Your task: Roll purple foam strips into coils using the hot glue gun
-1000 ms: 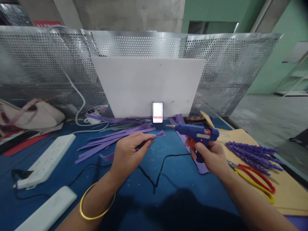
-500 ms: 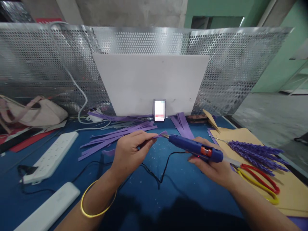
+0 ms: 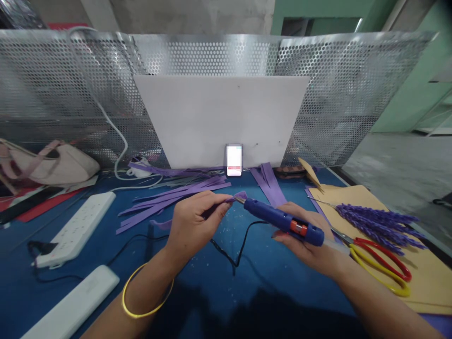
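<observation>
Between thumb and forefinger my left hand (image 3: 196, 221) pinches a small purple strip (image 3: 241, 194), its end showing beyond the fingertips. My right hand (image 3: 307, 240) is wrapped round a blue hot glue gun (image 3: 270, 215) with a glue stick out of its back end. The gun's metal nozzle points left and meets or nearly meets the strip; whether they touch I cannot tell. Behind my left hand lie several loose purple strips (image 3: 169, 197). More purple strips (image 3: 268, 184) are spread beyond the gun.
Scissors (image 3: 381, 263) with red and yellow handles and purple lavender-like stems (image 3: 377, 226) lie on tan sheets (image 3: 423, 287) at right. White power strips (image 3: 76, 230) and a bag (image 3: 60, 162) are at left. A lit phone (image 3: 234, 160) stands against a white board (image 3: 219, 117). A black cord (image 3: 226, 258) crosses the table.
The glue gun has shifted slightly left and its nozzle now sits lower, against or close to the strip. My left hand keeps its pinch almost in place.
</observation>
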Demonstrator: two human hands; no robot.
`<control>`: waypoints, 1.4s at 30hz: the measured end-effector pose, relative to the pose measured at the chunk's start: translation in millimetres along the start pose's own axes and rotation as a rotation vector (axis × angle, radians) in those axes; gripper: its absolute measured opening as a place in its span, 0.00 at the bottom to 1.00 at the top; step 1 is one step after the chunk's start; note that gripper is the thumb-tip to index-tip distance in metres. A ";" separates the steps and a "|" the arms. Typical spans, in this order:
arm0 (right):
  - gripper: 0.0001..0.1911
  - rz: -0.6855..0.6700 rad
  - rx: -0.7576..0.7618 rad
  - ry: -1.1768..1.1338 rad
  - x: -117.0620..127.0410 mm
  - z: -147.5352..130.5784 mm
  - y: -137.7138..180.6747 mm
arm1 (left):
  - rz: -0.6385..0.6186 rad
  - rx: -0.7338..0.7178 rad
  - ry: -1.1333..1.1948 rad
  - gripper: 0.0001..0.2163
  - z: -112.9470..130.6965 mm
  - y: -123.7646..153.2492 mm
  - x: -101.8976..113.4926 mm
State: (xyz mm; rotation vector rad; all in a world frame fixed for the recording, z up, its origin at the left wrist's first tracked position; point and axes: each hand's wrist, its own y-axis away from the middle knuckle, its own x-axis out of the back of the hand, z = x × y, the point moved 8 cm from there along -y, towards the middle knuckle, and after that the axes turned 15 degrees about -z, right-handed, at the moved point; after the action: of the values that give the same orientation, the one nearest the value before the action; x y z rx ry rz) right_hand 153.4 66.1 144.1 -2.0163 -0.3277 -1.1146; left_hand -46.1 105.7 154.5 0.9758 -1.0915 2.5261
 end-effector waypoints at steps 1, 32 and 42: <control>0.13 0.007 0.007 0.010 0.5 -0.9 -0.1 | -0.003 0.000 0.004 0.06 -0.2 0.3 -0.3; 0.14 0.049 -0.031 0.038 -1.7 -2.8 2.4 | -0.002 -0.012 -0.011 0.06 2.0 1.0 0.4; 0.15 0.070 -0.027 0.081 -3.9 -0.1 6.3 | 0.000 -0.016 -0.032 0.05 2.3 0.2 0.0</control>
State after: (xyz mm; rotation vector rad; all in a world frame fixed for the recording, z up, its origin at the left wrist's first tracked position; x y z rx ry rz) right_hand 154.5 62.5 137.8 -1.9848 -0.2000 -1.1585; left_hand -45.1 103.9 155.6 1.0151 -1.1191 2.5059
